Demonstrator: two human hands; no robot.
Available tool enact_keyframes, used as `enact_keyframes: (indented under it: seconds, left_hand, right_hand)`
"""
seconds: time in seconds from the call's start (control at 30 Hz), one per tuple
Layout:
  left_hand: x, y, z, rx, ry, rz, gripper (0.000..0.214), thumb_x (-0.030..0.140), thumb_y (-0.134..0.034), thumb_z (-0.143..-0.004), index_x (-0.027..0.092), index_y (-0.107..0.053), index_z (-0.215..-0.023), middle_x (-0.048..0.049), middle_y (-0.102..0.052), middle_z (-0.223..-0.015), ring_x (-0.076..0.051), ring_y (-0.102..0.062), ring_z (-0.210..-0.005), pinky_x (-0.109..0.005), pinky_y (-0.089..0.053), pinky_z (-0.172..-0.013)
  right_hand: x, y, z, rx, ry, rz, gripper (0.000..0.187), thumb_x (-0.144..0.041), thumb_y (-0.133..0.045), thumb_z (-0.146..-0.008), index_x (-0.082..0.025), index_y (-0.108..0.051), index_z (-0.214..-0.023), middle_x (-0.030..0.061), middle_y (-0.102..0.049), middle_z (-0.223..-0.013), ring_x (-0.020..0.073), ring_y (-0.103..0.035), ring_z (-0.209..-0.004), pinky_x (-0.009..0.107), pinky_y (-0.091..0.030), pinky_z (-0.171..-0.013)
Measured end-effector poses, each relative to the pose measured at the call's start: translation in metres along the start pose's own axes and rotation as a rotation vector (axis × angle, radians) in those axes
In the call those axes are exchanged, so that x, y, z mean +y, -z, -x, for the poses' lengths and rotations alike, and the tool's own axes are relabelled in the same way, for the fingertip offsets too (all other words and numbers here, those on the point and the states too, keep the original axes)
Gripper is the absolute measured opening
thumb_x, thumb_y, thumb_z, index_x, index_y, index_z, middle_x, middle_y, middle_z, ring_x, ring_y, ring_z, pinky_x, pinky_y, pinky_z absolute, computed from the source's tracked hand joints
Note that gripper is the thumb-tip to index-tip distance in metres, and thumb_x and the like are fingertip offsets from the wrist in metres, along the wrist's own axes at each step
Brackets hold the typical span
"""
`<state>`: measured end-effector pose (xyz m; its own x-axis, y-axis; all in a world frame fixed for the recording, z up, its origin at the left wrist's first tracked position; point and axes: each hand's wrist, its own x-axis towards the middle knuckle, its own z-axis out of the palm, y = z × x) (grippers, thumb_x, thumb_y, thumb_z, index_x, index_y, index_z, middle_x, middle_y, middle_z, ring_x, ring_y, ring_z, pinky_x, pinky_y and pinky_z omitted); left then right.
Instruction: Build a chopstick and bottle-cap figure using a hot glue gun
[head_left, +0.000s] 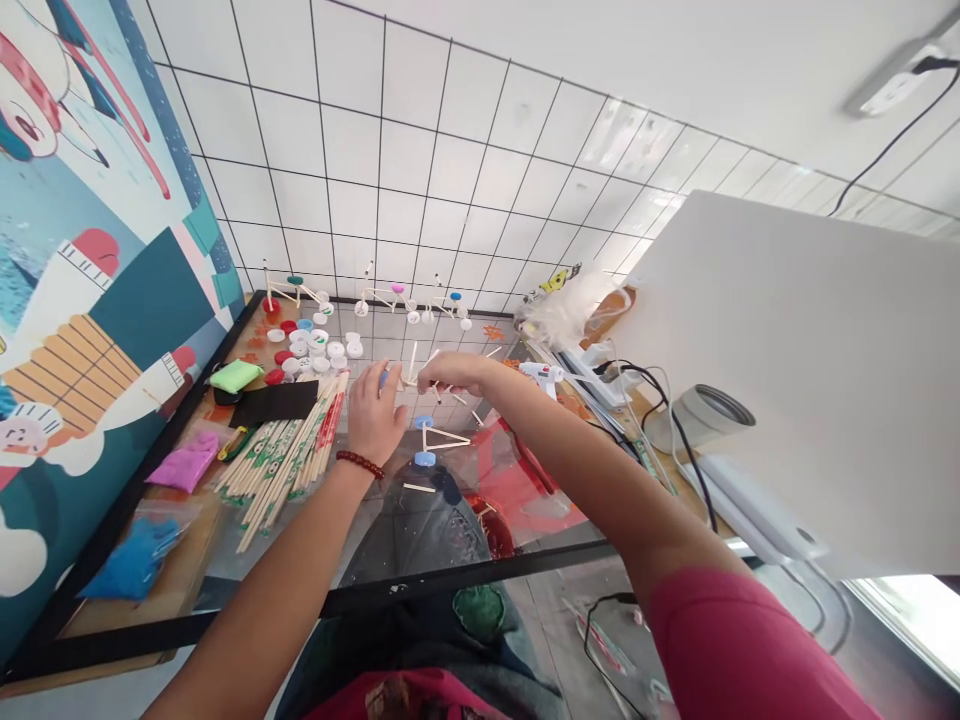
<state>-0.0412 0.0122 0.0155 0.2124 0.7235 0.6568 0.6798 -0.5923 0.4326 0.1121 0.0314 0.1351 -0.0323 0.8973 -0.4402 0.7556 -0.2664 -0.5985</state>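
Observation:
My left hand (373, 418) is closed, with a blue bottle cap (384, 379) showing between its fingers. Close by, my right hand (459, 372) has its fingers pinched downward; what lies between the fingertips is hidden. A short wooden stick (413, 358) stands up between both hands, apparently part of a small piece there. Just nearer to me, a stick frame (448, 441) with two blue bottle caps (424, 459) as wheels rests on the glass table (375, 540). One loose stick (419, 488) lies before it.
Chopsticks (289, 460) and loose bottle caps (319, 348) lie at left, near bags of pink (186, 460) and blue clay (135, 555). Finished stick models (386, 295) line the back. A white glue gun (543, 374), cables (686, 440) and a grey cylinder (701, 418) stand right.

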Motion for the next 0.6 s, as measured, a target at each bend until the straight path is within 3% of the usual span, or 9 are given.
enact_keyframes:
  seconds: [0.07, 0.17, 0.23, 0.3, 0.37, 0.47, 0.53, 0.6]
  left_hand:
    - [-0.003, 0.002, -0.001, 0.01, -0.006, 0.026, 0.053, 0.017, -0.058, -0.082, 0.014, -0.054, -0.135, -0.0189, -0.052, -0.14, -0.035, -0.046, -0.132, -0.05, -0.037, -0.111]
    - [-0.006, 0.005, -0.003, 0.029, 0.01, 0.105, 0.049, 0.02, -0.055, -0.084, 0.015, -0.055, -0.133, -0.0181, -0.056, -0.134, -0.032, -0.05, -0.128, -0.047, -0.04, -0.109]
    - [-0.008, 0.006, -0.004, 0.047, 0.068, 0.194, 0.052, 0.025, -0.059, -0.083, 0.016, -0.053, -0.134, -0.0177, -0.057, -0.134, -0.032, -0.052, -0.126, -0.046, -0.041, -0.108]
    - [-0.011, 0.005, -0.006, 0.052, 0.187, 0.34, 0.058, 0.03, -0.063, -0.082, 0.017, -0.05, -0.137, -0.017, -0.057, -0.133, -0.03, -0.054, -0.123, -0.044, -0.044, -0.105]
    - [-0.014, 0.002, -0.008, 0.024, 0.337, 0.545, 0.061, 0.034, -0.064, -0.081, 0.017, -0.048, -0.138, -0.0158, -0.059, -0.131, -0.028, -0.057, -0.12, -0.042, -0.046, -0.102]
    - [-0.017, -0.003, -0.009, -0.063, 0.496, 0.83, 0.054, 0.037, -0.063, -0.08, 0.018, -0.054, -0.129, -0.0125, -0.062, -0.126, -0.025, -0.061, -0.114, -0.037, -0.051, -0.094]
    - [-0.018, -0.006, -0.009, -0.115, 0.527, 0.911, 0.048, 0.038, -0.063, -0.079, 0.018, -0.057, -0.122, -0.0102, -0.064, -0.122, -0.023, -0.062, -0.111, -0.035, -0.052, -0.09]
    - [-0.019, -0.009, -0.007, -0.157, 0.512, 0.902, 0.048, 0.038, -0.065, -0.077, 0.018, -0.058, -0.121, -0.0092, -0.065, -0.121, -0.023, -0.061, -0.113, -0.035, -0.051, -0.094]
  right_hand:
    - [-0.001, 0.0, 0.002, -0.059, -0.001, -0.056, 0.016, -0.023, -0.067, -0.072, -0.017, -0.058, -0.06, 0.0016, -0.061, -0.072, 0.009, -0.05, -0.058, 0.023, -0.027, -0.047]
    - [0.002, 0.007, 0.006, -0.134, 0.036, -0.15, 0.032, -0.045, -0.067, -0.079, -0.017, -0.062, -0.065, 0.0042, -0.066, -0.084, 0.0088, -0.05, -0.059, 0.022, -0.027, -0.046]
    - [0.007, 0.017, 0.01, -0.083, 0.095, -0.169, 0.045, -0.061, -0.064, -0.079, -0.017, -0.067, -0.073, 0.0064, -0.069, -0.095, 0.0096, -0.053, -0.062, 0.022, -0.031, -0.049]
    - [0.017, 0.026, 0.014, 0.061, 0.167, -0.19, 0.051, -0.066, -0.058, -0.081, -0.017, -0.071, -0.082, 0.0078, -0.07, -0.101, 0.0102, -0.054, -0.065, 0.022, -0.036, -0.054]
    - [0.032, 0.028, 0.013, 0.231, 0.236, -0.245, 0.046, -0.059, -0.057, -0.085, -0.016, -0.072, -0.086, 0.0072, -0.071, -0.097, 0.0101, -0.054, -0.065, 0.023, -0.039, -0.058]
    - [0.06, 0.011, 0.0, 0.427, 0.281, -0.315, 0.026, -0.04, -0.062, -0.083, -0.015, -0.07, -0.084, 0.0026, -0.068, -0.078, 0.0104, -0.054, -0.063, 0.023, -0.042, -0.062]
    - [0.076, -0.01, -0.012, 0.502, 0.288, -0.348, 0.019, -0.03, -0.061, -0.082, -0.016, -0.07, -0.093, 0.0004, -0.066, -0.077, 0.0107, -0.055, -0.065, 0.024, -0.044, -0.065]
    - [0.088, -0.03, -0.023, 0.53, 0.291, -0.367, 0.026, -0.024, -0.057, -0.083, -0.017, -0.067, -0.107, 0.0009, -0.067, -0.086, 0.0102, -0.056, -0.067, 0.025, -0.046, -0.069]
